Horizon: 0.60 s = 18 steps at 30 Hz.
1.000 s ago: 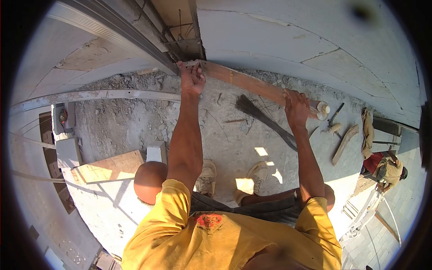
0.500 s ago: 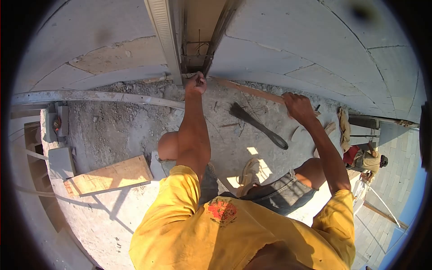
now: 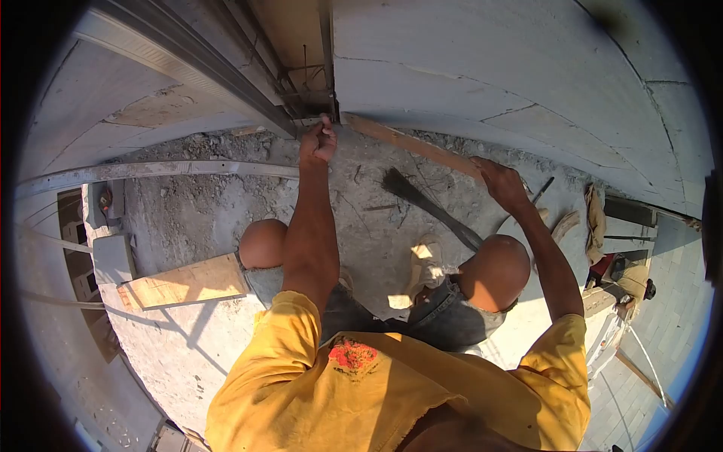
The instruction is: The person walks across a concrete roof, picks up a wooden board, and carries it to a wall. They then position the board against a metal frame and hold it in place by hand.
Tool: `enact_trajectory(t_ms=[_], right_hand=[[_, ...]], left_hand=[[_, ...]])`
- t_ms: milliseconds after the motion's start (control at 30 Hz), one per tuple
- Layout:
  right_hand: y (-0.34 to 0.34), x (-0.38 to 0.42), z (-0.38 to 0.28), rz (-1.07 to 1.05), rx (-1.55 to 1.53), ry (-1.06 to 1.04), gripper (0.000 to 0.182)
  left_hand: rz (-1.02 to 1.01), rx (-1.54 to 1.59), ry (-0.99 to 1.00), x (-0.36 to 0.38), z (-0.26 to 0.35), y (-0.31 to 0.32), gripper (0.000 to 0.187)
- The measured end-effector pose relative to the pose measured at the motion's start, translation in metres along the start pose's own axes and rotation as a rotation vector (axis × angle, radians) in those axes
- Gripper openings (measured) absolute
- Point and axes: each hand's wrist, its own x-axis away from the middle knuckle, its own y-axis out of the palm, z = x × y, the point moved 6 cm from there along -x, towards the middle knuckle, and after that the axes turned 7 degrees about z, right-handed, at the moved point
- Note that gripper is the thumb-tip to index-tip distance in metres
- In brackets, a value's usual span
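My right hand (image 3: pixel 500 183) is closed around the near end of a long, flat wooden strip (image 3: pixel 414 145). The strip slants up and left along the foot of the wall, its far end at the corner of a narrow wall gap (image 3: pixel 305 75) with thin bars inside. At the foot of this gap is my left hand (image 3: pixel 319 142), its fingers curled and a fingertip raised toward the opening. Whatever it may pinch is too small to make out. A dark long-handled brush (image 3: pixel 429 205) lies on the ground between my arms, its handle end hidden behind my knee.
A metal channel (image 3: pixel 188 64) stands left of the gap. A long pale bar (image 3: pixel 158 169) lies across the rubble. Left of my knee is a wooden board (image 3: pixel 184 282) beside a grey block (image 3: pixel 114 258). At right are a cloth (image 3: pixel 595 215) and another person (image 3: pixel 629 275).
My view has shifted, and the metal channel now leans further left. My left hand has opened out slightly toward the gap. My right knee now covers the brush's handle end.
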Motion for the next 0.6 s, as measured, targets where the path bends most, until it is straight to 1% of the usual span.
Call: enact_trajectory(t_ms=[33, 67, 100, 133, 233, 333, 400, 433, 533, 600], right_hand=[[0.008, -0.002, 0.005, 0.006, -0.003, -0.012, 0.036], [0.015, -0.006, 0.01, 0.017, -0.006, -0.027, 0.037], [0.022, -0.011, 0.014, 0.026, -0.01, -0.046, 0.037], [0.024, -0.015, 0.014, 0.089, -0.008, -0.091, 0.036], [0.032, -0.025, 0.025, 0.13, -0.053, -0.095, 0.035], [0.042, -0.035, 0.031, 0.149, -0.02, -0.114, 0.035], [0.064, -0.03, 0.027, 0.071, 0.005, -0.075, 0.036], [0.074, -0.031, 0.029, 0.092, -0.013, -0.054, 0.036], [0.098, -0.026, 0.031, 0.103, -0.051, -0.001, 0.036], [0.104, -0.019, 0.032, 0.098, -0.07, 0.029, 0.035]], left_hand=[[-0.004, -0.026, 0.006, 0.005, 0.0, 0.001, 0.022], [0.014, -0.058, 0.034, 0.009, 0.001, 0.003, 0.026], [0.033, -0.087, 0.065, 0.021, 0.0, 0.012, 0.032], [0.053, -0.112, 0.098, 0.028, -0.001, 0.016, 0.038], [0.122, -0.181, 0.232, 0.041, -0.009, 0.023, 0.064], [0.164, -0.194, 0.222, 0.038, -0.013, 0.028, 0.075], [0.239, -0.233, 0.245, 0.03, -0.006, 0.009, 0.077], [0.265, -0.249, 0.258, 0.025, -0.002, 0.01, 0.078], [0.363, -0.312, 0.244, 0.02, -0.001, -0.002, 0.068], [0.342, -0.313, 0.252, 0.016, -0.002, -0.009, 0.065]])
